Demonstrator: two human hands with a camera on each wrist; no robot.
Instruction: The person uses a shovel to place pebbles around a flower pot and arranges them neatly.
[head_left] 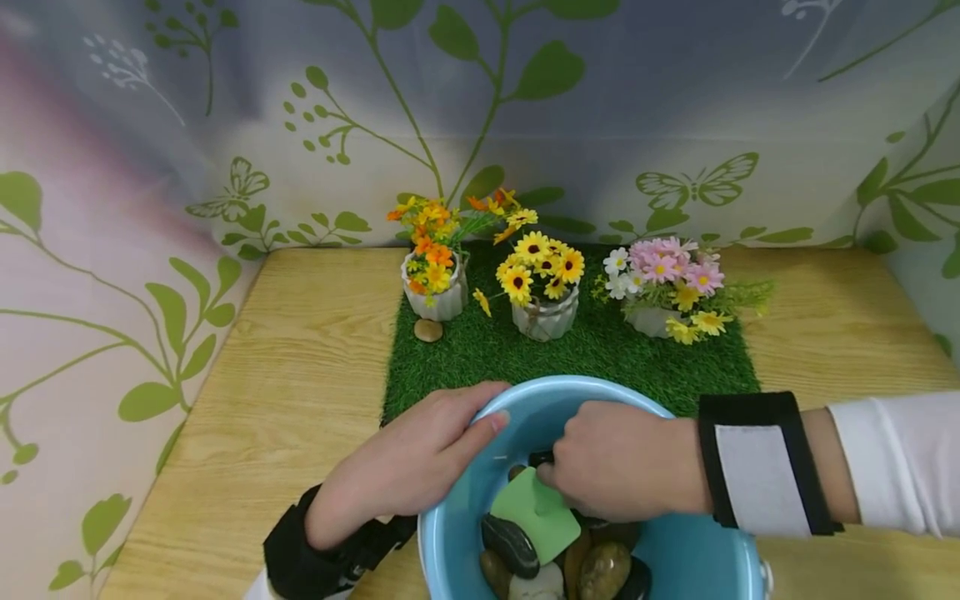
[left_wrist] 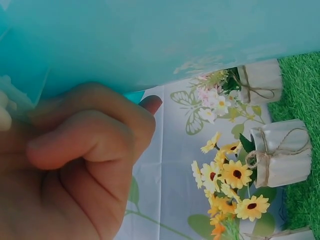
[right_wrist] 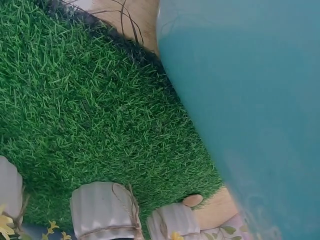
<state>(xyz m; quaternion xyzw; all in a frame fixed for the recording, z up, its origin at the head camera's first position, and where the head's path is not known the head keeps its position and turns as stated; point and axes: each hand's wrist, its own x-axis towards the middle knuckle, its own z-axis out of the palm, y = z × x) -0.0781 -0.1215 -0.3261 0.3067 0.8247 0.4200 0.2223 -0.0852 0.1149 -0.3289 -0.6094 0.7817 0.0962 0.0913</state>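
A light blue bucket (head_left: 442, 550) stands at the front with smooth stones inside, among them a black stone with pale veins (head_left: 512, 546) and a brown stone (head_left: 604, 570). My left hand (head_left: 408, 458) grips the bucket's left rim, thumb over the edge; its bent fingers show in the left wrist view. My right hand (head_left: 622, 462) reaches down into the bucket, knuckles up and fingers curled. Beside its thumb lies a flat light green square piece (head_left: 536, 515) on the stones. The right fingertips are hidden, so I cannot tell what they hold.
Behind the bucket, a green turf mat (head_left: 487, 354) lies on the wooden table (head_left: 300, 358). On it stand pots of orange flowers (head_left: 435, 287), yellow flowers (head_left: 543, 308) and pink and white flowers (head_left: 660, 304). A small tan stone (head_left: 428, 331) lies by the left pot.
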